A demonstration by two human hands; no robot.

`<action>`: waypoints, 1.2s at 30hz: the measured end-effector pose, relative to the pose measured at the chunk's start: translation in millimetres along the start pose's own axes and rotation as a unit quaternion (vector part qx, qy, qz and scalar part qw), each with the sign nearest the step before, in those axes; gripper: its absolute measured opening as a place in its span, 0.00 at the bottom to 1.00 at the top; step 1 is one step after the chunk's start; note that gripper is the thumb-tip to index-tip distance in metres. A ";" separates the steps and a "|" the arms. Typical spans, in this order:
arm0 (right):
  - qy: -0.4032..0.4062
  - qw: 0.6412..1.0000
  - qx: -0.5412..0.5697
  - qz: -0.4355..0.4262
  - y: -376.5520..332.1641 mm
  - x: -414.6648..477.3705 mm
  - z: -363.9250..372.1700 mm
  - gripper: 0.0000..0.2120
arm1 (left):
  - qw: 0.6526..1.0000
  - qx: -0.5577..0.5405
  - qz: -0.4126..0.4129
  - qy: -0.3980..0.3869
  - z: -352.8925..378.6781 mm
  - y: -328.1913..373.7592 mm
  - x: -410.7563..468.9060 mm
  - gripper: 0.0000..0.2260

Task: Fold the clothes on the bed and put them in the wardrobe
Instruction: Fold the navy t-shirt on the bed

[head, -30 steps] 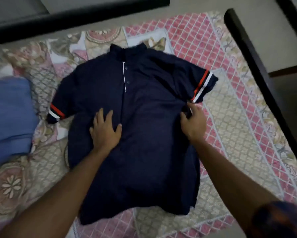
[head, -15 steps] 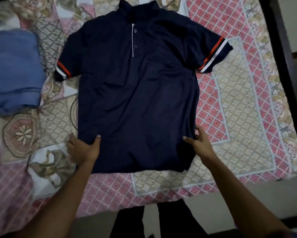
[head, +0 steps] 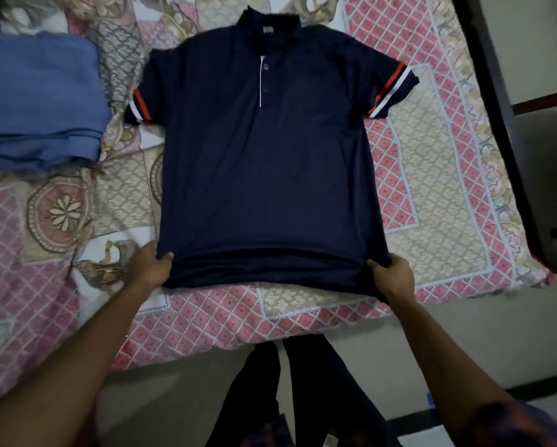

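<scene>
- Our left hand and right hand each pinch a bottom corner of the shirt, thumbs on top and fingers curled under the hem.
- A second ago our palms lay flat on the middle of the shirt. They have since slid down its sides to the hem.
- The shirt lies face up on the bed, collar away from us, both striped sleeves spread out. It looks flatter and straighter than before.
- We judge the smoothing done and the first fold ready to start. Nothing is folded yet.
- Under it is the patterned bedspread, its near edge just below the hem.
- A folded blue cloth sits to the left, close to one sleeve.
- The dark bed frame runs along the right. We see no wardrobe.
</scene>
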State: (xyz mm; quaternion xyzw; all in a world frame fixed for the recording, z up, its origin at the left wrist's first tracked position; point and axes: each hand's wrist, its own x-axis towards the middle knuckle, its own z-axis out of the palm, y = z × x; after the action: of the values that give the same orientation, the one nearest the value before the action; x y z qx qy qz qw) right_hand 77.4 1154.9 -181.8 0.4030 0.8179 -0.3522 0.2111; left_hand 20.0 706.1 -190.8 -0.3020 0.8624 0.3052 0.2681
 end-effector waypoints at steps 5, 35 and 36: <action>-0.023 0.997 -0.058 0.047 23.7 -19.4 -2.0 0.14 | 0.989 0.147 -0.015 -0.024 5.4 -26.5 -21.8 0.13; 0.161 0.783 0.600 -0.028 -183.5 282.3 -48.1 0.17 | 0.770 0.391 0.504 0.028 244.6 460.1 144.1 0.31; 0.154 0.782 0.604 -0.029 -182.2 285.8 -48.6 0.18 | 0.767 0.398 0.502 0.032 249.5 463.7 146.2 0.32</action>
State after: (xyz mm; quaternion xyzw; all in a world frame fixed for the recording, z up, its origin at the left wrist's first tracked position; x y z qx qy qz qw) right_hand -240.3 1259.3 -255.4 0.4732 0.4705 -0.7133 -0.2142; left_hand -326.5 1118.3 -283.5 0.2985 0.9432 0.0156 0.1448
